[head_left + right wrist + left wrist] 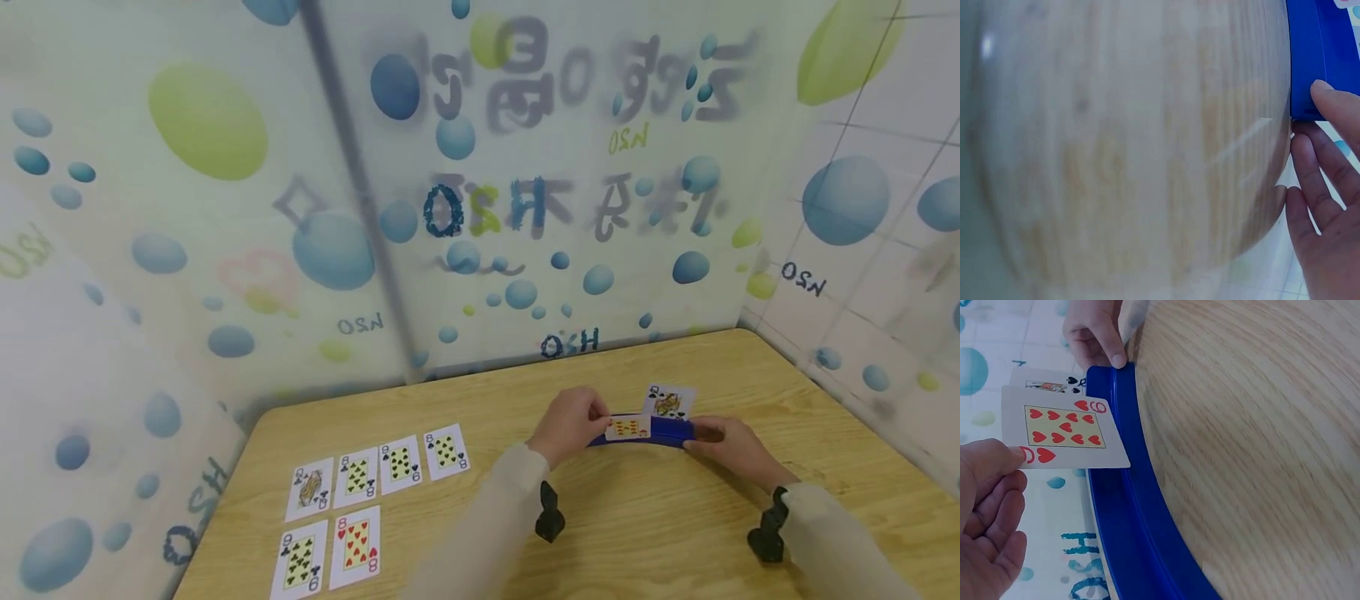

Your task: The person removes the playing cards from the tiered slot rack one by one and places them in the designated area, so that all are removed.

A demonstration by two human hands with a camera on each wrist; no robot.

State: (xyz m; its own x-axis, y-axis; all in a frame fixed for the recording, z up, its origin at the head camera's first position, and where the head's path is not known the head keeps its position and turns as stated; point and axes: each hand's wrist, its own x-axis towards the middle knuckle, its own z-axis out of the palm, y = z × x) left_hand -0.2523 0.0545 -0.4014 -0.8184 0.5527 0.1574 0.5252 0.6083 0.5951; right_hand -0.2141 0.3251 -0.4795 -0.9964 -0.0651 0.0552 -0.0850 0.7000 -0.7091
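Observation:
A curved blue card holder stands on the wooden table. My left hand pinches the nine of hearts by one corner between thumb and fingers. In the left wrist view the card's lower edge overlaps the holder's slot. At the holder's right end, my right hand grips it, with the thumb on the front face and fingers behind. A queen of spades stands upright in the holder near that hand, partly covered by the nine of hearts in the left wrist view.
Face-up cards lie in two rows at the table's left: queen of clubs, eight of clubs, nine of spades, eight of spades, then nine of clubs and eight of hearts. A patterned curtain hangs behind the table.

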